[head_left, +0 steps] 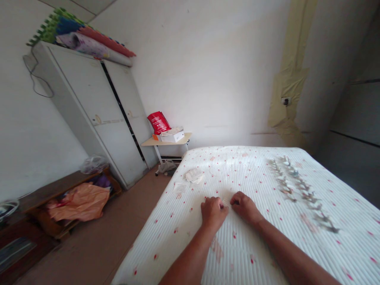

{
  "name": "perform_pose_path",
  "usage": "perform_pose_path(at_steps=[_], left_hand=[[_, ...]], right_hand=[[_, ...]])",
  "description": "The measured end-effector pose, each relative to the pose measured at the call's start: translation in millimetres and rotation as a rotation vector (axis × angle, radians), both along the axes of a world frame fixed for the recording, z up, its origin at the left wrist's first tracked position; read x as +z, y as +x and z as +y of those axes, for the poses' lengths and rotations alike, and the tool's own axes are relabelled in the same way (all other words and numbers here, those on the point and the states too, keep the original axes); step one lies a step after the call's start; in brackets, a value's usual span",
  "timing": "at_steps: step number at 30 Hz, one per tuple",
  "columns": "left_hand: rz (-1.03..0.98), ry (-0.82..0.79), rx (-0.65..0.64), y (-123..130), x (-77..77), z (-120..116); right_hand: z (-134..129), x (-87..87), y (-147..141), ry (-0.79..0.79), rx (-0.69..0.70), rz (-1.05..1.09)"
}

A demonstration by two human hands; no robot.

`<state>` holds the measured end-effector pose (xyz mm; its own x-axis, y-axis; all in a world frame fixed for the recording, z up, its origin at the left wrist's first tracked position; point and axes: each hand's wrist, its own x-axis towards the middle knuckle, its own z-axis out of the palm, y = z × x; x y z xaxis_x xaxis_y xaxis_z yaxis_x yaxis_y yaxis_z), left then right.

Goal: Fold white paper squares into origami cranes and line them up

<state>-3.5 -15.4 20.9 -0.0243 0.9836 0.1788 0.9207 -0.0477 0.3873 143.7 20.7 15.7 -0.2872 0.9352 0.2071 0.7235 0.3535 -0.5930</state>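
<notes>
Both hands are low over a white ribbed bed cover [237, 166] with small red spots. My left hand [214, 211] has its fingers curled around one side of a small whitish piece of paper [225, 201]. My right hand [245, 206] is closed in a pinch just right of that paper; what its fingertips hold, if anything, is too small to tell. Beyond my left hand lie a pile of printed paper sheets [194, 175] and a separate sheet [179, 187]. Several small folded shapes [307, 194] stand in rows on the right of the bed.
A small table [187, 137] with a red bag [158, 122] and a white box [172, 136] stands past the bed's far left corner. A grey cabinet [97, 111] and a low wooden shelf [32, 194] with an orange bag [81, 202] are at the left.
</notes>
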Motion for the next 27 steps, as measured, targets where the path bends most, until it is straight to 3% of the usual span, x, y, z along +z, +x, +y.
perform_pose_path(at_steps=[5, 15, 27], left_hand=[[0.073, -0.047, 0.070, 8.1, 2.3, 3.5], [-0.034, -0.127, 0.027, -7.0, 3.9, 9.0], [-0.076, -0.028, -0.027, -15.5, -10.2, 10.7]], right_hand=[[2.3, -2.4, 1.7, -0.010, -0.001, 0.010], [2.4, -1.2, 4.6, -0.051, 0.006, 0.012], [5.6, -5.2, 6.3, -0.104, -0.014, 0.032]])
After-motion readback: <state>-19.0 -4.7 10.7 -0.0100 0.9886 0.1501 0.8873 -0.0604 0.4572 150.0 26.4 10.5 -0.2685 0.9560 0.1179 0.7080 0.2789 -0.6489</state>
